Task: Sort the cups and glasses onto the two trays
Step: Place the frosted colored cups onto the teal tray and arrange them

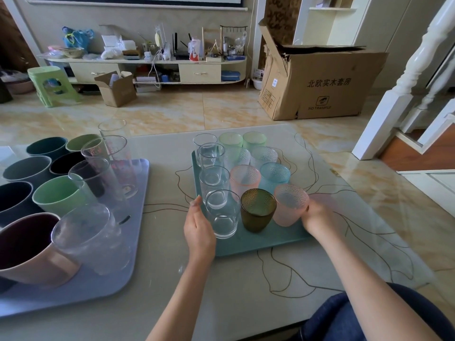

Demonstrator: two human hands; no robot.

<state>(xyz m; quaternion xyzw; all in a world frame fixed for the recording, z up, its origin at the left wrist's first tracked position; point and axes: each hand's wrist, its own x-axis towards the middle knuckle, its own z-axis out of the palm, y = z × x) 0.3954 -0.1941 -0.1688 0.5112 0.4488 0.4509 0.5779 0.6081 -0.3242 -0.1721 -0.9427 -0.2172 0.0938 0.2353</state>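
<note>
While both forearms reach in from the near edge, the left hand (199,230) lies upright against the near clear glass (222,214), thumb up by the rim, fingers behind the glass; its grip reads as loosely wrapped on that glass, though the fingertips are hidden. Right hand (317,217): grip curled round the near pink textured cup (290,205), fingers mostly behind it.

Teal tray (258,244), right of centre on the bench (160,279): four clear glasses in the left column; green, clear, pink and blue textured cups; one olive cup (258,209) between the held glass and held cup.

Lilac tray (103,279), left: dark, green and pink mugs, tall clear glasses; red print on two, illegible. Its left part is cut off by the frame.

Cardboard box (320,87), far right on the floor: "北欧实木套房", "NO TRAMPLE".
</note>
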